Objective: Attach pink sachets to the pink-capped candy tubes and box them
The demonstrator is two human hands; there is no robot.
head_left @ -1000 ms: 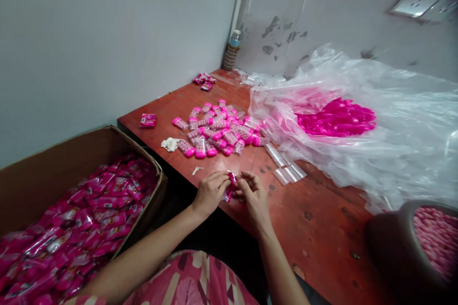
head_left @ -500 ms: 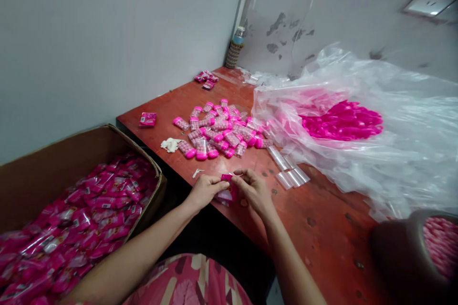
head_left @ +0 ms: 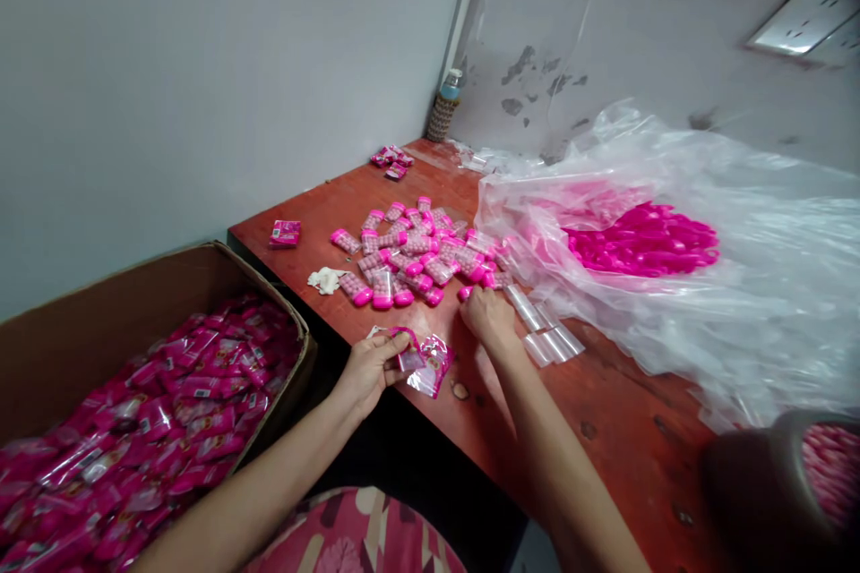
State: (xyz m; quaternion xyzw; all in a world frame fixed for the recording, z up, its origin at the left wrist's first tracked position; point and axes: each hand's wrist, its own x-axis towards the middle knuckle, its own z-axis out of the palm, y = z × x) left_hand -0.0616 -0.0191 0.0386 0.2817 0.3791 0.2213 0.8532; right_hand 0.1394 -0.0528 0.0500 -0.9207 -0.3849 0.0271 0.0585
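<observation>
"What is in your hands?"

"My left hand (head_left: 373, 367) pinches a pink pouch (head_left: 435, 367), which lies toward its three o'clock, over the near table edge. The pouch looks flat, and I see no bottle inside it."

"And the other one?"

"My right hand (head_left: 489, 315) is at two o'clock from the left, with its fingers bent beside a pink cap (head_left: 465, 294). Whether it grips this cap, I cannot tell."

"How much is done?"

"Near nine o'clock, the carton (head_left: 307, 349) contains many pouches (head_left: 202, 380) which look filled, so I judge a large part finished."

"And what is left?"

"Between twelve and one o'clock, a pile of filled bottles (head_left: 420, 243) lies without pouches, so I judge these are not yet done. At eleven o'clock there are flat packets (head_left: 285, 234). At three o'clock, some clear tubes (head_left: 552, 342) look empty, and at two o'clock many loose pink pieces (head_left: 641, 242) are in a plastic bag (head_left: 739, 286)."
</observation>
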